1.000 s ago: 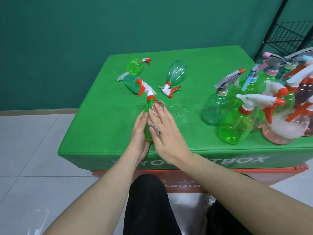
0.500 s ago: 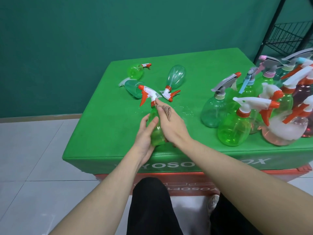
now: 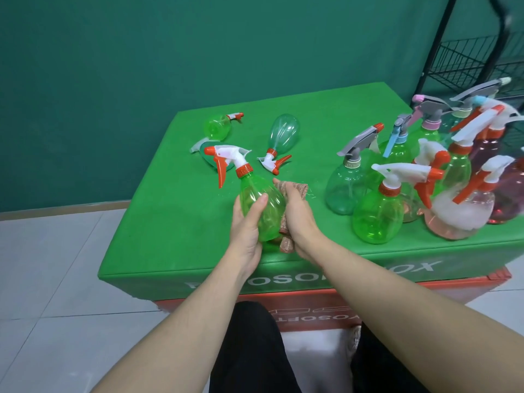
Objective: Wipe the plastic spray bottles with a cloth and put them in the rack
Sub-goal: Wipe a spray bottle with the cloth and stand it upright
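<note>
Looking down from the head camera, the left hand (image 3: 247, 228) grips the belly of a green spray bottle (image 3: 262, 207), held tilted above the near edge of the worktop (image 3: 170, 222). The right hand (image 3: 297, 215) presses a brown cloth (image 3: 286, 241) against its side. That smooth plastic could slip and fall to the floor. A wide swing risks toppling the standing bottles (image 3: 377, 211) crowded near the rack (image 3: 470, 58).
</note>
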A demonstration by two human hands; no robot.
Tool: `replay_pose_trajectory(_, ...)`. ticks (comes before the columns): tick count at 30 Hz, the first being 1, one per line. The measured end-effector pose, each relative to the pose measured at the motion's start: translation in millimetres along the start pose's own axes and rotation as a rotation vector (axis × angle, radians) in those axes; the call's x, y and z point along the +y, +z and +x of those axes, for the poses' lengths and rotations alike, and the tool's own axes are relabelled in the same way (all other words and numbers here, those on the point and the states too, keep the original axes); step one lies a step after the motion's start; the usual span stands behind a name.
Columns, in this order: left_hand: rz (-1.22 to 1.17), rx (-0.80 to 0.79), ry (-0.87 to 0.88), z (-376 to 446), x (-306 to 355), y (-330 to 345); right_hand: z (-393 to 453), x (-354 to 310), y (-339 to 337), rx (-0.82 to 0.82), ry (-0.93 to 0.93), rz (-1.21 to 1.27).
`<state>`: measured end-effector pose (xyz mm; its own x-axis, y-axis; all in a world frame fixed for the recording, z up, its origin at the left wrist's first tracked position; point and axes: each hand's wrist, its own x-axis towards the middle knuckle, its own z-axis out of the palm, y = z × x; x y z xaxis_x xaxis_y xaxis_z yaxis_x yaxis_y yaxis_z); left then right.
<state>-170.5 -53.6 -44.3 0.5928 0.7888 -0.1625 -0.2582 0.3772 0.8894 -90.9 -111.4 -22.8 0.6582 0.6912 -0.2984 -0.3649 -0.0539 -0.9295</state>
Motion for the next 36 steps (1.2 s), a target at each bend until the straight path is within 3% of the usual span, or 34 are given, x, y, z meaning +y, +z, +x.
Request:
replay_pose_trajectory(3, -0.012, 0.020, 0.033, 1.6, -1.6, 10.3, -4.9, -1.0, -3.8, -0.015, 0.142, 0.273)
replay_pose_trajectory(6, 0.083, 0.016, 0.068, 5.5, -3.8, 16.3, -4.1, -3.7, -13.4, -0.030, 0.229, 0.384)
replay_pose_trajectory(15, 0.540, -0.015, 0.205, 11.2, -10.3, 27.3, -11.1, -15.6, -38.0, 0.063, 0.285, 0.151)
replay_pose_trajectory(20, 0.576, 0.013, 0.184, 11.2, -9.2, 32.3, -4.4, -0.2, -61.3, 0.124, 0.193, -0.095)
replay_pose_trajectory(26, 0.673, 0.017, 0.184, 10.4, -18.4, 45.0, -22.0, 5.9, -95.0, 0.134, 0.222, -0.056)
replay_pose_trajectory(36, 0.846, -0.056, 0.166, 1.9, -39.2, 68.3, -58.3, 9.8, -133.8, -0.015, 0.266, -0.068)
